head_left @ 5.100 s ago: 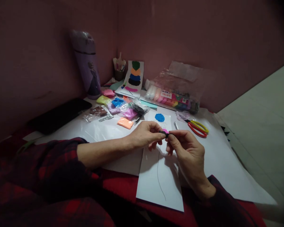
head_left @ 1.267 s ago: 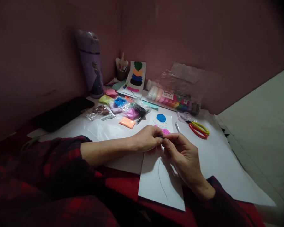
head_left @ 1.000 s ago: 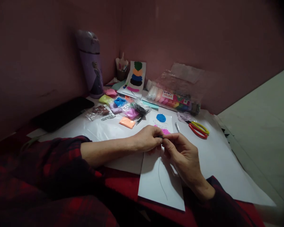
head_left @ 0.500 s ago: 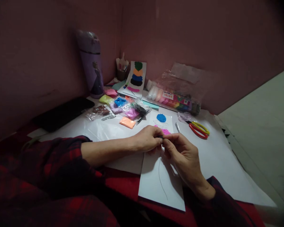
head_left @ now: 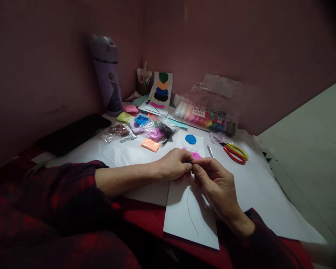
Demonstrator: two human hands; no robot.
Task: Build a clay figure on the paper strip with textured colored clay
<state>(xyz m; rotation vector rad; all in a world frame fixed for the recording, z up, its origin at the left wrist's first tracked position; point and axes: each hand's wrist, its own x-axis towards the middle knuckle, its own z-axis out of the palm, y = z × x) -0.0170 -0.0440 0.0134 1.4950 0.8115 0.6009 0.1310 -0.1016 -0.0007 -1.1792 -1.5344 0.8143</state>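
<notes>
My left hand (head_left: 175, 163) and my right hand (head_left: 217, 181) meet fingertip to fingertip over a white card (head_left: 189, 220). Between their pinched fingers is a small dark piece (head_left: 191, 162), mostly hidden, which both hands grip. The card's upper part carries a blue textured round patch (head_left: 190, 139), a white textured patch (head_left: 190, 147) under it and a pink patch (head_left: 195, 155) partly behind my fingers. A thin curved line (head_left: 188, 209) runs down the card's lower half.
Wrapped clay packets, including an orange one (head_left: 150, 145), lie behind my left hand. Red and yellow scissors (head_left: 235, 153) rest at the right. Farther back stand a purple bottle (head_left: 109, 80), a decorated card (head_left: 162, 93) and a clay pack (head_left: 203, 114). A black tablet-like object (head_left: 75, 134) lies left.
</notes>
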